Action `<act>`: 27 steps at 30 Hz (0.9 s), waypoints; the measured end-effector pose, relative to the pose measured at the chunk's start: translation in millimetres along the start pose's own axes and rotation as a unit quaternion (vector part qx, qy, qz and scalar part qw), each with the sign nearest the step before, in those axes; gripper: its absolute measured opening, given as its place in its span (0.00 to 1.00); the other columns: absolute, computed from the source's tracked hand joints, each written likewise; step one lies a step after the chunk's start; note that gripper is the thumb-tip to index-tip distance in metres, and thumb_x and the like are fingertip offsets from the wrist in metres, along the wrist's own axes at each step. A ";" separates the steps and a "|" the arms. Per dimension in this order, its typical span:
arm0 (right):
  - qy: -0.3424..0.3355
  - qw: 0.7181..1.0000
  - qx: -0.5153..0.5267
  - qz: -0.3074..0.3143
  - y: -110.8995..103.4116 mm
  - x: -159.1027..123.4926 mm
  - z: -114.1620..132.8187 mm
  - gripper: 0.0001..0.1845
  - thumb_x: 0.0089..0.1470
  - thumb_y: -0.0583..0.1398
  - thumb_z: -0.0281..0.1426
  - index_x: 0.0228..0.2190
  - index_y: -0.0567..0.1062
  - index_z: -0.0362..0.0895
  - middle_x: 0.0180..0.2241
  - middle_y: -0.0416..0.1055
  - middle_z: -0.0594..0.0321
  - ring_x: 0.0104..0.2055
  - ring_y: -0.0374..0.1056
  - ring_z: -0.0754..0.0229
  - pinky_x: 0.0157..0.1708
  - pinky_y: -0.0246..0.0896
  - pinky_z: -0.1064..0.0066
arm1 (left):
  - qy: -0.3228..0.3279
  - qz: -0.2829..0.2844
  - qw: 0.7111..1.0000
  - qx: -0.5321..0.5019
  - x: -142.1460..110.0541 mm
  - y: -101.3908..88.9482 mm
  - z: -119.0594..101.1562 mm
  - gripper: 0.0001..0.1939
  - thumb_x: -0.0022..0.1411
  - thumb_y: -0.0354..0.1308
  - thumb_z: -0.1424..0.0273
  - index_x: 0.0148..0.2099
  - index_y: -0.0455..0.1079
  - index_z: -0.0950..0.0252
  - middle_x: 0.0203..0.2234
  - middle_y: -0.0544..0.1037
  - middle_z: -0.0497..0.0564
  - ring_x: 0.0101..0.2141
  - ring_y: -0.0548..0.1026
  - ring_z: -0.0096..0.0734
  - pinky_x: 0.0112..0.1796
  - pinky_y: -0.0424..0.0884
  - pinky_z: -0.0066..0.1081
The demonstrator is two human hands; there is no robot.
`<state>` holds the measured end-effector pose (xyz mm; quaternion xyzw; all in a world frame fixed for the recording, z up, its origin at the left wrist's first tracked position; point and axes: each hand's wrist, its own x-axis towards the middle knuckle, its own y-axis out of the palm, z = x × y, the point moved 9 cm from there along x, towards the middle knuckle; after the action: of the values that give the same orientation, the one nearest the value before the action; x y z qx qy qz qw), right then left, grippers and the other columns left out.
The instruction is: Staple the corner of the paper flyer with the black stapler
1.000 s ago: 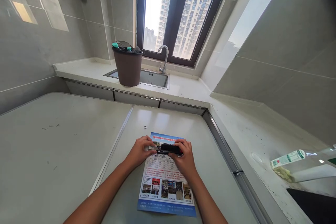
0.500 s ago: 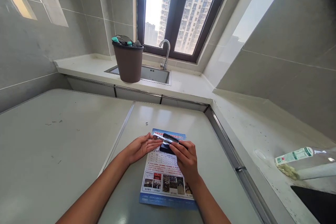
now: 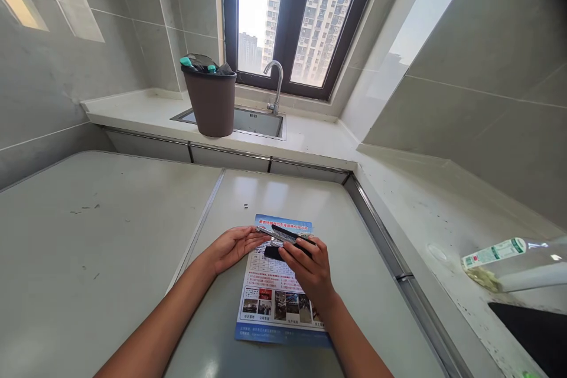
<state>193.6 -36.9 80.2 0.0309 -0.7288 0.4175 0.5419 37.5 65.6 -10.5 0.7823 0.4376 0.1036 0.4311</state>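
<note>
A black stapler with its top cover raised and its silver metal magazine showing is held over a printed leaflet on the white table. My right hand grips the rear part of the stapler, with the fingers covering that end. At the magazine's front tip is my left hand, its fingers stretched out beneath and the thumb beside the tip. Whether the left fingers press on the metal is hard to see. Beyond the leaflet lie a couple of small staple pieces.
Small dark bits lie scattered on the left table panel. A brown bin stands at the sink, beside a curved tap. On the right counter, a clear plastic bottle lies on its side near a black flat object.
The stapler has tilted a little in my right hand, its base now seen more narrowly. My left hand has shifted slightly left at the tip. The view has moved slightly.
</note>
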 end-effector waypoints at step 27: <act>0.366 0.909 0.196 -0.003 20.1 -25.9 -87.8 0.15 0.58 0.62 0.27 0.47 0.77 0.50 0.46 0.76 0.58 0.49 0.70 0.50 0.50 0.68 0.55 | 0.009 -0.110 0.991 0.081 -1.0 -23.0 -6.8 0.13 0.66 0.62 0.78 0.52 0.75 0.76 0.51 0.79 0.67 0.46 0.82 0.36 0.50 0.78 0.27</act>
<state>261.3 22.0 53.1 -0.0166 -0.3822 0.5327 0.7549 19.7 74.5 -23.7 0.7605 0.5319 0.0268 0.3716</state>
